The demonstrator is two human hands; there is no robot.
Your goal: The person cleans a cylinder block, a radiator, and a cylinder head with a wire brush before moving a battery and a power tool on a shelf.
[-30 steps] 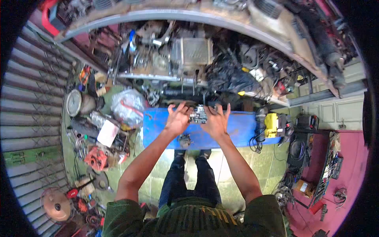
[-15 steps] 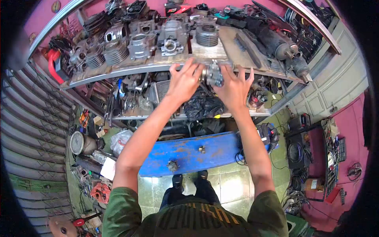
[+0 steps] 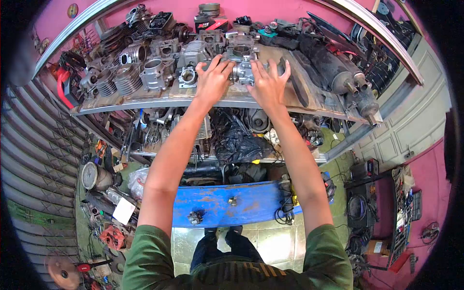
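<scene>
Both my hands are over the front of the upper shelf, one at each side of a small grey metal carburetor (image 3: 244,72). My left hand (image 3: 214,81) grips its left end, fingers curled. On the right side, my right hand (image 3: 268,87) pinches it with thumb and forefinger while the other fingers spread out. The carburetor is low at the shelf boards, just in front of a finned engine cylinder (image 3: 241,50); whether it rests on the wood is hidden. Left of my left hand lies a round-mouthed metal part (image 3: 187,77), with a grey cylinder block (image 3: 157,73) beyond it.
Two exhaust mufflers (image 3: 338,79) lie on the shelf's right side. Below, a black plastic bag (image 3: 241,140) sits on the lower shelf. A blue bench (image 3: 256,195) in front of my legs carries small metal parts (image 3: 195,216) and a cable (image 3: 285,212).
My hands have moved forward and slightly left, bringing the carburetor from in front of the shelf edge to over the boards. The view has shifted too.
</scene>
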